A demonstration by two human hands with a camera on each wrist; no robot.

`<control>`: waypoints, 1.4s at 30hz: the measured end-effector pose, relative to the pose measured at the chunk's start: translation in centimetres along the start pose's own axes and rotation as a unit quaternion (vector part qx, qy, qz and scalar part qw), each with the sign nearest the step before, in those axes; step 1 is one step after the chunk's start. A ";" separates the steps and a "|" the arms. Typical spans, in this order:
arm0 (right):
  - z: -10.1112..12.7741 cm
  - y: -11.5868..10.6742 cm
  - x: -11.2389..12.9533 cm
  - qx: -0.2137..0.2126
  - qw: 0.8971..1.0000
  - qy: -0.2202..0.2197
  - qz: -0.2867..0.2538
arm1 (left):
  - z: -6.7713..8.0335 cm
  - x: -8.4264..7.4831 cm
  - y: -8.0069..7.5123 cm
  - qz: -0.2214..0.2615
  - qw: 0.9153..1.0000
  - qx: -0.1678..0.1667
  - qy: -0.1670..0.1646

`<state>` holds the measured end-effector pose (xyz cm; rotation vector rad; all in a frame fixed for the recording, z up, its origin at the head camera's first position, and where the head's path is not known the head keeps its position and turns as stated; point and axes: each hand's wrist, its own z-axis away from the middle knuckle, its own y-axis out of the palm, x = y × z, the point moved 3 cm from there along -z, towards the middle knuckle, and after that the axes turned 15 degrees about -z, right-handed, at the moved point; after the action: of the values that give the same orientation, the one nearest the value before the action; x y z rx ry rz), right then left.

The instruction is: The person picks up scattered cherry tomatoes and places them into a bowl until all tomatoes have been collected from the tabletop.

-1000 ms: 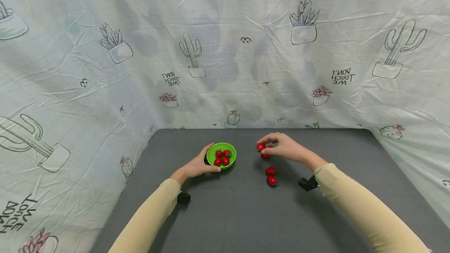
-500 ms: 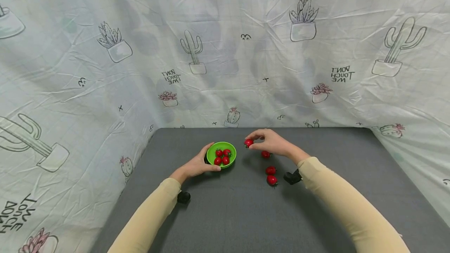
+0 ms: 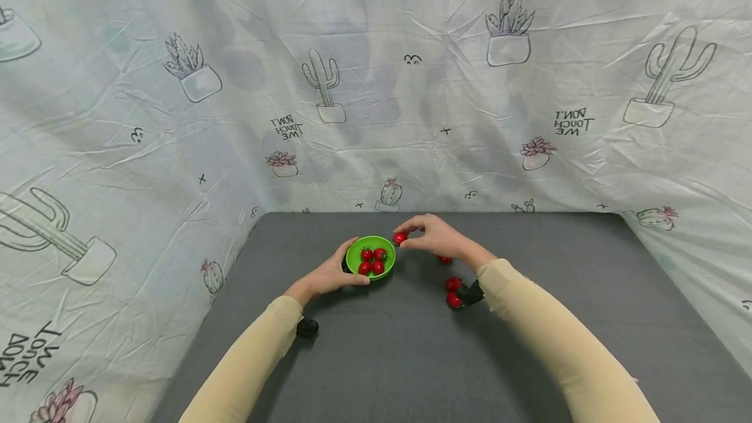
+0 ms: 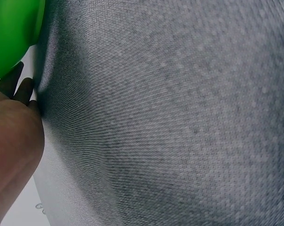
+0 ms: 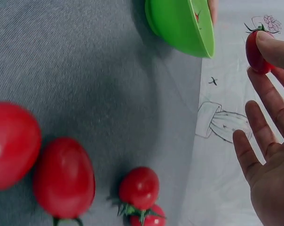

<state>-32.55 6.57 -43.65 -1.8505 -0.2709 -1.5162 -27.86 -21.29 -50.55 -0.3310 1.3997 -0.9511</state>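
Observation:
A green bowl [image 3: 355,254] with several red cherry tomatoes [image 3: 372,262] stands on the grey table [image 3: 411,358]. My left hand [image 3: 329,275] grips the bowl's near-left rim; the left wrist view shows the bowl [image 4: 10,37] beside my palm. My right hand [image 3: 429,237] pinches one cherry tomato [image 3: 400,238] just above the bowl's right rim; in the right wrist view this tomato [image 5: 255,51] sits between fingertips near the bowl [image 5: 182,26]. Loose tomatoes [image 3: 452,292] lie on the table by my right wrist, also seen in the right wrist view [image 5: 64,176].
A cactus-print cloth [image 3: 376,83] walls in the table at the back and both sides. Another loose tomato [image 3: 444,259] lies behind my right hand. Black wrist camera mounts [image 3: 307,328] sit under both sleeves.
My right hand has carried the pinched tomato leftward from the loose group to the bowl's right rim. The left hand and the bowl have stayed put.

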 end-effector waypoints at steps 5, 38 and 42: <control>-1.1 0.6 0.1 -0.005 1.000 0.003 0.003 | -0.5 0.1 -0.3 0.001 1.000 0.004 -0.001; -4.9 3.0 -0.6 0.008 0.997 -0.002 0.075 | -3.3 1.3 -2.1 0.010 0.999 0.030 0.018; -5.1 2.8 -0.9 0.007 0.998 0.007 0.068 | -3.6 1.4 -2.2 0.011 0.999 0.032 0.020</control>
<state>-35.08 1.52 -45.28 -1.8082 -0.1460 -1.4297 -32.15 -22.53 -50.65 -0.2500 1.4042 -0.9866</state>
